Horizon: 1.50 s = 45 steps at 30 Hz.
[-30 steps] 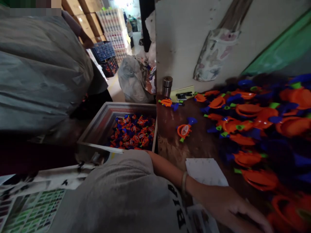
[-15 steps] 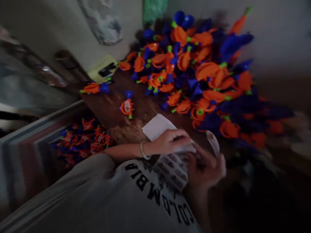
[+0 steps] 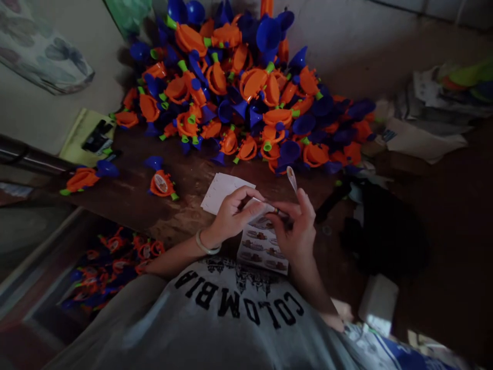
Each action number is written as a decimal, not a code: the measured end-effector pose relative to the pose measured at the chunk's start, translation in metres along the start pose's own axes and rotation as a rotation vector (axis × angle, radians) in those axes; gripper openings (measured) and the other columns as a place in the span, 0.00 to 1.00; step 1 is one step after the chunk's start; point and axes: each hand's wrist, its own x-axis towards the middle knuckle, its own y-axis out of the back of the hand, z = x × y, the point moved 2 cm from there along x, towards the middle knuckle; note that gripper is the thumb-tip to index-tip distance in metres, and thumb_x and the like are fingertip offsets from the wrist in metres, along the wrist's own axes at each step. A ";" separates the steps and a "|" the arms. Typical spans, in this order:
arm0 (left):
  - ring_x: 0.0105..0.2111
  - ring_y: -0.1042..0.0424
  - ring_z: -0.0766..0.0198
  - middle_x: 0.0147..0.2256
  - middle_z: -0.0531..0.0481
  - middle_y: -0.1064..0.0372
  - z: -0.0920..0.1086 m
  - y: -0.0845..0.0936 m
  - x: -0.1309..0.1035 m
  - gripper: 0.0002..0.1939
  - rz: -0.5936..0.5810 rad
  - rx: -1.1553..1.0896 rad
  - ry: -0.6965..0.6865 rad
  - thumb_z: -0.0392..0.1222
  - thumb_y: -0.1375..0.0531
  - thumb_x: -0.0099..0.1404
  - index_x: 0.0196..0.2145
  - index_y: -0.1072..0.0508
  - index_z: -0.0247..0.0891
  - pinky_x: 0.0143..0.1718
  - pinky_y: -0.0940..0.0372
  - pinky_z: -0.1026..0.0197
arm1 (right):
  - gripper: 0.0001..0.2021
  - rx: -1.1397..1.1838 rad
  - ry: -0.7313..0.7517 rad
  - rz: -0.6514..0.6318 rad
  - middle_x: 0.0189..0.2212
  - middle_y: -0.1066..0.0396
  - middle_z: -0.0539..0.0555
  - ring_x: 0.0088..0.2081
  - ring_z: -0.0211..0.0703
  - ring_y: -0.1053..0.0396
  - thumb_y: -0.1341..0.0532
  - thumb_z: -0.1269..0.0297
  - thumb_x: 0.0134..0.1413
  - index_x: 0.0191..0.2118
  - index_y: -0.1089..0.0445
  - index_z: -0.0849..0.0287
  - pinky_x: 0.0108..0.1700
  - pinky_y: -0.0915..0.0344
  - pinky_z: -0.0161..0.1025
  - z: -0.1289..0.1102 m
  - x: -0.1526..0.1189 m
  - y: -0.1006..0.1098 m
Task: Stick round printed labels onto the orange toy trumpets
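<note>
Between both hands hangs a sheet of oval stickers [image 3: 264, 249], near my shirt. My left hand [image 3: 241, 213] pinches the top edge of this sheet. Thumb and fingers of my right hand [image 3: 295, 226] close on the sheet's upper right part, and an oval sticker [image 3: 291, 179] stands up from its fingertips. White paper [image 3: 225, 191] lies on the table just beyond my left hand. Farther left on the table is an orange and blue toy trumpet [image 3: 162, 183] with an oval sticker on it.
A large heap of orange and blue toy trumpets [image 3: 254, 85] covers the back of the table [image 3: 133, 205]. More fill a container at lower left. Another trumpet [image 3: 82, 179] lies near a yellow pad [image 3: 77, 139]. A black bag [image 3: 396, 226] and papers [image 3: 423, 136] are at right.
The view has swung right, so the heap and table appear farther left. Both hands still hold the sheet, and the oval sticker still stands at my right fingertips.
</note>
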 end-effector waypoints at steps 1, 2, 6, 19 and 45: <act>0.31 0.28 0.65 0.34 0.51 0.24 0.001 0.000 -0.001 0.16 -0.011 -0.003 -0.009 0.56 0.33 0.69 0.39 0.24 0.40 0.35 0.33 0.63 | 0.45 0.019 -0.005 -0.001 0.43 0.15 0.51 0.44 0.49 0.17 0.31 0.67 0.65 0.78 0.55 0.46 0.49 0.20 0.50 0.000 0.000 0.001; 0.35 0.26 0.64 0.36 0.50 0.23 0.001 0.000 -0.001 0.16 -0.012 -0.006 -0.017 0.56 0.32 0.69 0.39 0.24 0.40 0.39 0.31 0.62 | 0.45 0.024 -0.006 -0.006 0.44 0.15 0.51 0.46 0.49 0.17 0.32 0.67 0.65 0.78 0.56 0.45 0.50 0.20 0.52 0.000 -0.001 0.003; 0.37 0.26 0.63 0.37 0.49 0.24 0.004 0.005 -0.002 0.16 0.011 0.018 -0.020 0.57 0.35 0.71 0.40 0.25 0.40 0.41 0.31 0.61 | 0.43 -0.045 -0.018 -0.036 0.46 0.15 0.52 0.51 0.53 0.18 0.31 0.63 0.65 0.77 0.53 0.46 0.58 0.24 0.59 0.001 -0.002 0.011; 0.26 0.41 0.67 0.28 0.55 0.36 -0.014 0.032 0.000 0.17 0.050 -0.121 0.155 0.57 0.32 0.66 0.37 0.30 0.42 0.27 0.44 0.64 | 0.28 0.120 0.200 -0.005 0.29 0.20 0.43 0.34 0.46 0.22 0.33 0.70 0.63 0.64 0.32 0.37 0.41 0.22 0.50 -0.027 -0.022 0.018; 0.55 0.25 0.52 0.51 0.38 0.24 -0.064 0.133 0.100 0.12 0.199 0.737 0.078 0.30 0.43 0.69 0.45 0.22 0.36 0.62 0.32 0.48 | 0.50 0.327 -0.133 0.131 0.53 0.21 0.53 0.51 0.50 0.20 0.28 0.73 0.55 0.76 0.51 0.37 0.48 0.19 0.53 -0.002 -0.039 0.015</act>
